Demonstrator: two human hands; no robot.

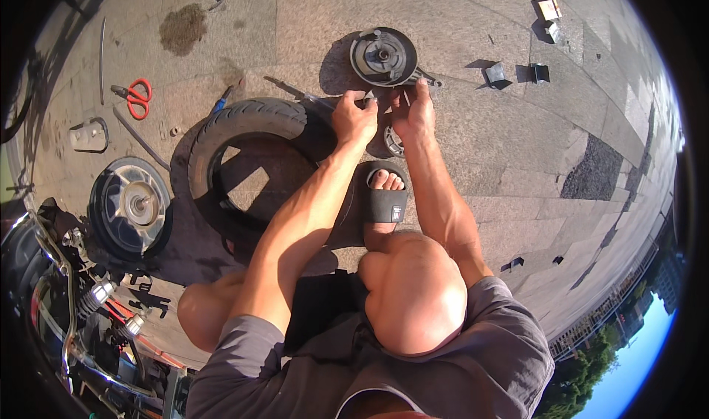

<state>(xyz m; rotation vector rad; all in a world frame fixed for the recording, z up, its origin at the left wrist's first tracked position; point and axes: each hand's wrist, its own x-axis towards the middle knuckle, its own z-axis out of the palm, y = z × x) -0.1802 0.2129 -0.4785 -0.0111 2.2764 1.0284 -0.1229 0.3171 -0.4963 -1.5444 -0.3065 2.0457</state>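
Note:
My left hand (354, 120) is closed in a pinch on a small grey piece (370, 96), too small to identify. Just across from it, my right hand (416, 116) has its fingers curled and thumb stretched upward; what they hold, if anything, is unclear. Directly beyond both hands, a round brake plate assembly (383, 56) with a dark rim, a hub at its middle and a projecting arm lies on the pavement. A round metal part (394, 141) sits below my hands, partly covered by my right hand. Near my left wrist lies a long thin tool (288, 87).
A black tire (247, 116) lies left of my sandaled foot (386, 197), with a wheel (133, 206) beyond it. Red-handled scissors (138, 99) rest at far left. A motorcycle (81, 323) stands lower left. Small folded pieces (498, 76) are scattered at right.

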